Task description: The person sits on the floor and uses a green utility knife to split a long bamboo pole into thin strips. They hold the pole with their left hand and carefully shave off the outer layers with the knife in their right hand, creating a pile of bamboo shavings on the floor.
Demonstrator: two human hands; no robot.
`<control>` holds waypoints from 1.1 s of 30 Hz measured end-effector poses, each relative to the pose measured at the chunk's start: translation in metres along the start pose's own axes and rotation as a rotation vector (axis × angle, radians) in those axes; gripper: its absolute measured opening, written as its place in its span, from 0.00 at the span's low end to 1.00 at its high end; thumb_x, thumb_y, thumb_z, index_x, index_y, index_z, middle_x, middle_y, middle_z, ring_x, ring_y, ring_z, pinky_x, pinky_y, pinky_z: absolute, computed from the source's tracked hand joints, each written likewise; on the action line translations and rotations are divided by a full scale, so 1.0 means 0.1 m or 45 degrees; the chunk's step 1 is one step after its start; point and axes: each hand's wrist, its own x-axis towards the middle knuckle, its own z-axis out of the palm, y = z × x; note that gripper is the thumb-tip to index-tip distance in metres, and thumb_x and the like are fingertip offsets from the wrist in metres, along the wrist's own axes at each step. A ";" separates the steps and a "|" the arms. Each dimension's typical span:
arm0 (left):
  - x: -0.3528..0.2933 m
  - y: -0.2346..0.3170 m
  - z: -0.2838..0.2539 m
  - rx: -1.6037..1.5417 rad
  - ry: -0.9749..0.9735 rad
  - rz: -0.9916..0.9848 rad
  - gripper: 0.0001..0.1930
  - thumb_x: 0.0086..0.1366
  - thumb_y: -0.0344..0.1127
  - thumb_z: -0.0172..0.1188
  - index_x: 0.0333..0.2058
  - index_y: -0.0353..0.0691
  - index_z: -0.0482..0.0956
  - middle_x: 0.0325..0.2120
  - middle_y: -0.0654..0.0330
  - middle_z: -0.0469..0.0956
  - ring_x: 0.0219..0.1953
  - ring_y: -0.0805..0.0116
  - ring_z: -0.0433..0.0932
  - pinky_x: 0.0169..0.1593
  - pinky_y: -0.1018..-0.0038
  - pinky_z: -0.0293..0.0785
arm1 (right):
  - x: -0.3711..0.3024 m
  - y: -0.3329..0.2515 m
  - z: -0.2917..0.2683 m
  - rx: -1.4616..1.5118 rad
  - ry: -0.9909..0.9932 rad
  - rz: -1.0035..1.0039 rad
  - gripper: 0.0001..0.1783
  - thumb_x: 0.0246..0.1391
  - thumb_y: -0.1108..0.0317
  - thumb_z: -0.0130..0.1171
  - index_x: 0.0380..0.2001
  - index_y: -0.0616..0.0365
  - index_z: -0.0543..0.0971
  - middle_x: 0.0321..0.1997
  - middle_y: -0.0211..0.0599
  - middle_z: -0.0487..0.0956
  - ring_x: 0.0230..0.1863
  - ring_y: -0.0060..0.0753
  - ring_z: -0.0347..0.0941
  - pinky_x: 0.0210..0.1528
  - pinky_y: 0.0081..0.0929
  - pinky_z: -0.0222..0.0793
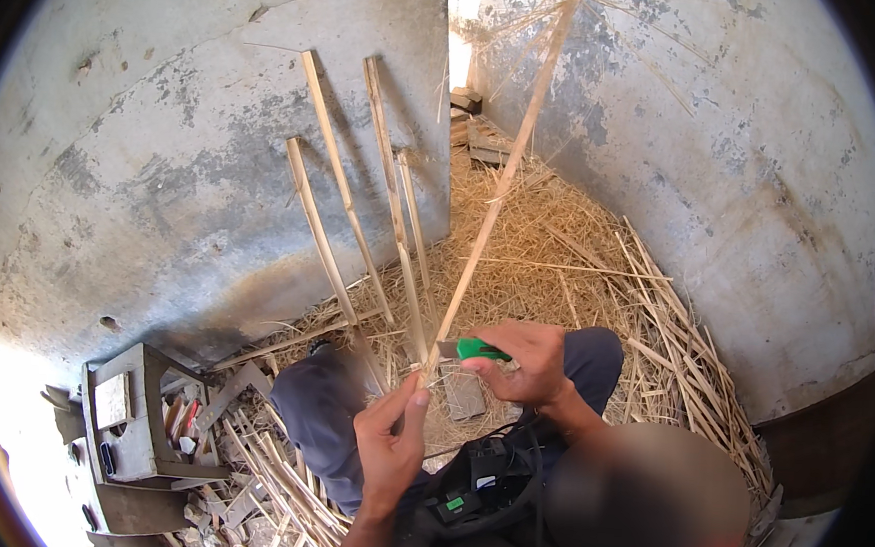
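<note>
My left hand grips the near end of a long, pale split-wood strip, thumb and fingers closed round it. From there the strip runs up and away to the right, and thin fibres splay out at its far end. My right hand is closed on a green-handled knife. The knife's blade lies against the strip just above my left hand. Light slivers show by my left fingers. A flat block lies on the ground between my knees, partly behind the hands.
Several strips lean on the grey wall at left. Shavings cover the ground ahead, with a bundle of sticks at right. A worn wooden box with odds and ends stands at lower left, beside more strips.
</note>
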 end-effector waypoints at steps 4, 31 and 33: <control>-0.02 0.02 0.00 0.098 0.001 0.081 0.15 0.73 0.28 0.65 0.55 0.26 0.84 0.29 0.61 0.84 0.29 0.83 0.70 0.33 0.81 0.67 | 0.08 0.05 -0.05 -0.016 0.028 0.036 0.18 0.55 0.51 0.77 0.38 0.53 0.88 0.28 0.32 0.86 0.23 0.35 0.82 0.25 0.29 0.74; -0.30 -0.10 -0.10 0.236 -0.079 -0.040 0.15 0.75 0.29 0.63 0.54 0.25 0.84 0.23 0.61 0.77 0.26 0.80 0.67 0.30 0.76 0.66 | 0.29 0.79 -0.21 -0.211 0.232 0.393 0.19 0.62 0.51 0.72 0.40 0.57 0.90 0.26 0.38 0.86 0.22 0.34 0.80 0.25 0.31 0.71; -0.35 -0.10 -0.14 0.245 -0.101 -0.085 0.15 0.76 0.30 0.62 0.54 0.24 0.83 0.22 0.60 0.76 0.27 0.79 0.69 0.33 0.75 0.67 | 0.41 0.97 -0.26 -0.211 0.309 0.356 0.20 0.63 0.49 0.70 0.41 0.57 0.90 0.24 0.37 0.85 0.21 0.31 0.79 0.25 0.31 0.70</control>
